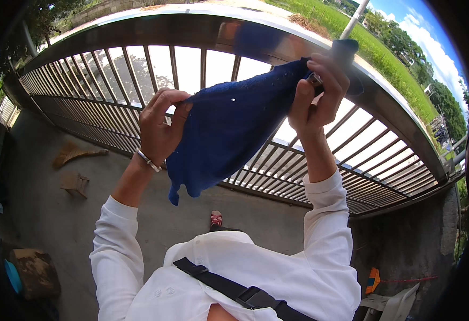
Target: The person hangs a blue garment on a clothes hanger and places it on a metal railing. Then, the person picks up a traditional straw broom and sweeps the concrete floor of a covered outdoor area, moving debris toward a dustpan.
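A worn blue cloth (pixel 229 134), with small holes and a ragged lower edge, hangs stretched between my hands in front of the metal gate (pixel 186 36). My left hand (pixel 162 120) pinches its upper left corner between thumb and fingers. At the upper right, my right hand (pixel 323 96) is closed on the cloth's gathered end. A small shiny metal piece (pixel 315 79) shows between those fingers; its kind is unclear. Just behind the right hand, a dark blue-green item (pixel 345 51) sits at the gate's top rail, too blurred to name.
On the concrete floor at left lie a broom (pixel 76 155) and a small wooden stool (pixel 75 184). A brown box-like object (pixel 33 273) stands lower left, beside a turquoise round thing (pixel 13 276). A pale plastic chair (pixel 398 305) and an orange-headed brush (pixel 372 280) are at lower right.
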The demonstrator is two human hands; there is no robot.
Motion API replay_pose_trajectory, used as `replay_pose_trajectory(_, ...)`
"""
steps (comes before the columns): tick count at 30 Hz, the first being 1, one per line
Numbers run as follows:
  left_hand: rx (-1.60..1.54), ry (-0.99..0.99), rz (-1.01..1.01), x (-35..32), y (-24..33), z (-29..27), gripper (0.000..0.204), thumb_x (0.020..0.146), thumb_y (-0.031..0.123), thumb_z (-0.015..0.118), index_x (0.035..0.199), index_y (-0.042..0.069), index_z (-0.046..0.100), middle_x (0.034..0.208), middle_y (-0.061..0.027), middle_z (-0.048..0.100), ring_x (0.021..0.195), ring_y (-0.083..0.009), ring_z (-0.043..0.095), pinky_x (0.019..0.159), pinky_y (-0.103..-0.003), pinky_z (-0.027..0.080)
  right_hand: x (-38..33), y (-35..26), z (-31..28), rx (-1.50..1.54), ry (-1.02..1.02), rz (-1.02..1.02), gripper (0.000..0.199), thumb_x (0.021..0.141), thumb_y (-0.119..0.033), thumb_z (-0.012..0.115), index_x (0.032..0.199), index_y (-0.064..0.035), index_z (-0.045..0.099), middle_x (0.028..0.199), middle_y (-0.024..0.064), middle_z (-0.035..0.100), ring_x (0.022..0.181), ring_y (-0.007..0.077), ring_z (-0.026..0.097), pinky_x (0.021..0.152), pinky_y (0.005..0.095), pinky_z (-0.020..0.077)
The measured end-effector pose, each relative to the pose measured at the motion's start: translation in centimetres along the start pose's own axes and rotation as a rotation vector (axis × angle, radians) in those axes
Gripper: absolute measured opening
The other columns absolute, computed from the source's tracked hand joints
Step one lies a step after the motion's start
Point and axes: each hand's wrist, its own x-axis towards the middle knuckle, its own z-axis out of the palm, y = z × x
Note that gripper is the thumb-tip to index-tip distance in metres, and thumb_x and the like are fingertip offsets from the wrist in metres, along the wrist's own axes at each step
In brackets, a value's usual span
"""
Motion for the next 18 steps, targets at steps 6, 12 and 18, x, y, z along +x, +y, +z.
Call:
replay_pose_trajectory(6,0.197,0.059,-0.035,15.2,-8.8,3.4,0.015,0.080,0.016,0.064,0.092,0.005,0.063,0.081,-0.0043,0.066,0.076,-0.0107,0.063,0.069,-0.024,0.049,8.5,12.8,8.7,-0.154,-0.343,0.466,0.018,0.086,-0.019,0.052,0.087,-0.0014,0.056,0.068,0.0160,0.057,0.068,0.0244,0.058,0.063,0.0330,0.0441)
replay_pose_trajectory(12,0.417,0.049,-0.064,16.6,-14.7,5.5,0.015,0.080,0.021,0.065,0.087,0.008,0.065,0.075,-0.0056,0.066,0.071,-0.0142,0.065,0.064,-0.025,0.051,-0.7,11.6,8.1,-0.192,-0.395,0.514,0.020,0.083,-0.025,0.059,0.095,-0.0085,0.060,0.077,0.0077,0.064,0.069,0.0201,0.059,0.059,0.0334,0.0447)
replay_pose_trajectory(18,0.355,0.074,-0.037,16.8,-15.6,5.7,0.014,0.081,0.022,0.064,0.086,0.008,0.065,0.072,-0.0040,0.066,0.068,-0.0113,0.063,0.061,-0.023,0.050,-3.8,10.7,8.7,-0.297,-0.362,0.221,0.022,0.078,-0.026,0.064,0.092,-0.0097,0.061,0.086,0.0052,0.062,0.084,0.0206,0.053,0.071,0.0345,0.0387)
